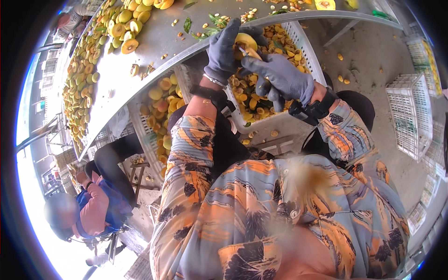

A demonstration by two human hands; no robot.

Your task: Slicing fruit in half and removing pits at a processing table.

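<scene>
Orange-and-grey patterned shirt cloth lies closest, its sleeves reaching toward a white, slatted plastic crate, the landmark here. Both gloved hands and the wrists hide part of that crate. Beyond it and to its left stretches a shiny grey metal desk, whose raised edge runs across its far end. On the desk, left of the crate, lie a long heap of halved yellow-green fruit, loose pale pits and green leaves. Well left of the crate sits a co-worker in a pink sleeve; well to its right, pale slatted crates stand on the grey floor, where yellow scraps are scattered.

Above the crate's far left part is a round yellow fruit, cut open, its face turning orange-brown toward the middle. The left hand, in a dark grey glove, has its grip closed around the fruit's left side. The right hand, gloved alike, pinches a small tan-handled tool, its metallic tip at the cut face.

The crate holds yellow-brown fruit pieces with some leaves; just left of it, another pale plastic crate contains rounded yellow-orange fruit.
</scene>
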